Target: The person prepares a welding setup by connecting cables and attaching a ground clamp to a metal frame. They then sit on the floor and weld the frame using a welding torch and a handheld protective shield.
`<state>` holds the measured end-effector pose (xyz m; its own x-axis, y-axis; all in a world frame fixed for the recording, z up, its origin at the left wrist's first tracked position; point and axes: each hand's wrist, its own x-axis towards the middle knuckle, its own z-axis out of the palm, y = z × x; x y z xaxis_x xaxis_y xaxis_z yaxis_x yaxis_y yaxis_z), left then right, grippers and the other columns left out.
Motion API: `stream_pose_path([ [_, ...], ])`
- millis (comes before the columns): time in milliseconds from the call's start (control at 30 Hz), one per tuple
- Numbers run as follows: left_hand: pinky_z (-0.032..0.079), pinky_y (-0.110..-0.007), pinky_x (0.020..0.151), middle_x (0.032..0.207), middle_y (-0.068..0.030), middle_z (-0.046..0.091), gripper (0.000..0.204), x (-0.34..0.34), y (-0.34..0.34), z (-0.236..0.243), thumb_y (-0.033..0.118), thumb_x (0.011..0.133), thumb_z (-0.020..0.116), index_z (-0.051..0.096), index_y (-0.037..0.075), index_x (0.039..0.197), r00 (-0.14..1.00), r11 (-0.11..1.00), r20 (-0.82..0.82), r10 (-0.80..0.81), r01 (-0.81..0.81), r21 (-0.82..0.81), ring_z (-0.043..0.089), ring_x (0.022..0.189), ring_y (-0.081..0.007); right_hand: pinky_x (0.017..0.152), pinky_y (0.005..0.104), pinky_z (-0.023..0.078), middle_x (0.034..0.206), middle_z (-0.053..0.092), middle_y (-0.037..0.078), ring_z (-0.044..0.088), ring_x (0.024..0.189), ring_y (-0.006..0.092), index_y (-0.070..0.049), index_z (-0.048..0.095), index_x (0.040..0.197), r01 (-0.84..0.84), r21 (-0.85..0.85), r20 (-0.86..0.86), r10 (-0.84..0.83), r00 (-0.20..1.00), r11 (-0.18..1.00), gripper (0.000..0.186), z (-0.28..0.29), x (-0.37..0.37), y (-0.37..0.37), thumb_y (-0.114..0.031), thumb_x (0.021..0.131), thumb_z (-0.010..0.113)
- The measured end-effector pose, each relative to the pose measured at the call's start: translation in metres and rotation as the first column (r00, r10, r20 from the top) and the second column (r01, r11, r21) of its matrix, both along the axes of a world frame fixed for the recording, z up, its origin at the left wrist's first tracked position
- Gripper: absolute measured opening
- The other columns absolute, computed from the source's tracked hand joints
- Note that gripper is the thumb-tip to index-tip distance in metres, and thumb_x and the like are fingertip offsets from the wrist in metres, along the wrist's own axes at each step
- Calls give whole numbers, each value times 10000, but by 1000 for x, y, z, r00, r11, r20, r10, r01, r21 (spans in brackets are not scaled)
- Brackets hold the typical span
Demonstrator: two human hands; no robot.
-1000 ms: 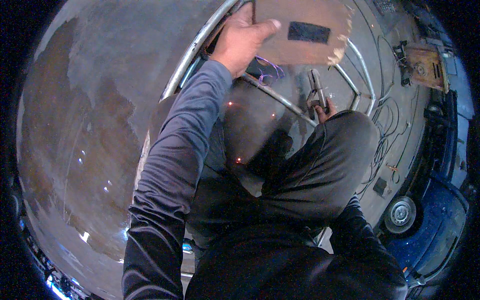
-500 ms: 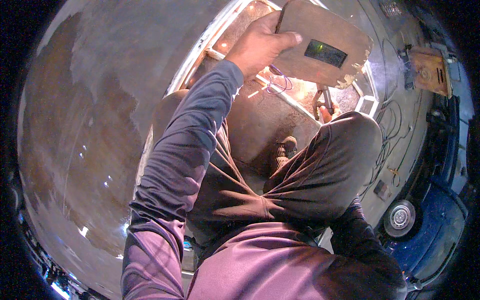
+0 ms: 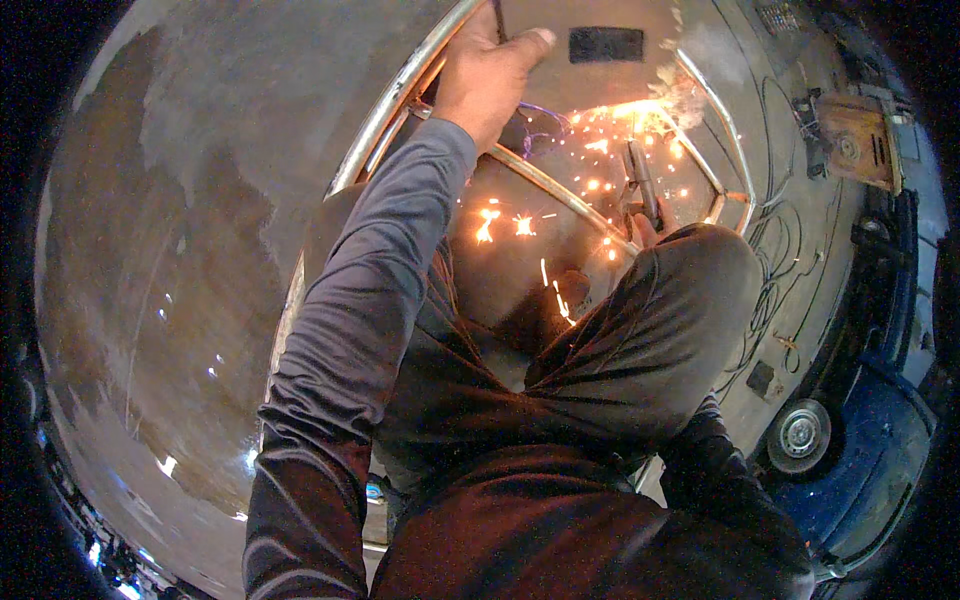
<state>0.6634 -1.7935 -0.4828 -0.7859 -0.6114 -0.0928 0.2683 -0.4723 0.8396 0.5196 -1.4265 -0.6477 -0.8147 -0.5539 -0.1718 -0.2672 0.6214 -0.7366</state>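
Note:
My left hand (image 3: 487,85) is closed on the edge of a brown welding shield (image 3: 560,85), its thumb lying across the near face. The shield has a small dark window (image 3: 606,44), and its far part runs out of the picture. My right hand (image 3: 650,236) is mostly hidden behind my right knee; its fingers are wrapped round the handle of an electrode holder (image 3: 638,175). Beyond the holder's tip, at the shield's lower edge, an orange glow throws sparks and smoke. A metal frame of welded bars (image 3: 555,183) lies around and below both hands.
Sparks fall onto the floor between my bent legs (image 3: 650,330). On the right, loose cables (image 3: 772,275) curl over the floor, near a rusty box (image 3: 858,142) and a blue vehicle (image 3: 850,470) with a wheel (image 3: 799,436). Stained floor (image 3: 170,270) stretches to the left.
My left hand has moved the shield farther away and turned it, so its window sits higher in view. Orange sparks and smoke now spread where a whiter light shone. The right hand has hardly moved.

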Motion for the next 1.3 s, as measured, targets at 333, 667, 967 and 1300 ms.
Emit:
stream_pose_path([
  [333, 450, -317, 932, 1189, -99, 586, 391, -1, -10, -14, 9, 884, 497, 475, -8, 1274, 978, 984, -112, 176, -176, 7, 567, 1073, -203, 891, 356, 436, 1131, 621, 157, 588, 1008, 247, 1, 422, 1362, 49, 126, 17, -51, 999, 991, 609, -9, -15, 7, -276, 876, 664],
  [667, 445, -332, 953, 1225, -94, 564, 459, -1, -5, -16, 28, 891, 507, 414, 1, 1340, 971, 986, -176, -159, 166, 22, 551, 1105, -202, 871, 328, 433, 1074, 633, 114, 581, 982, 220, -14, 473, 1330, 61, 133, 81, -73, 994, 989, 567, -7, -13, 4, -246, 856, 679],
  [967, 443, -324, 934, 1156, -125, 618, 446, 0, 6, -32, 131, 851, 618, 506, -16, 1256, 937, 921, -40, -348, 334, -199, 586, 1034, -186, 822, 339, 470, 1015, 651, 125, 604, 906, 213, -12, 482, 1317, 67, 34, 56, -69, 996, 997, 556, 9, -3, -11, -244, 854, 685],
  [1300, 449, -324, 918, 1132, -125, 625, 460, 1, 9, -28, 158, 843, 631, 503, -20, 1247, 964, 925, -17, -266, 251, -285, 597, 1002, -190, 679, 331, 488, 906, 628, 121, 609, 764, 203, -53, 521, 1226, 111, 358, 119, -163, 979, 927, 430, 9, -17, -2, -230, 857, 653],
])
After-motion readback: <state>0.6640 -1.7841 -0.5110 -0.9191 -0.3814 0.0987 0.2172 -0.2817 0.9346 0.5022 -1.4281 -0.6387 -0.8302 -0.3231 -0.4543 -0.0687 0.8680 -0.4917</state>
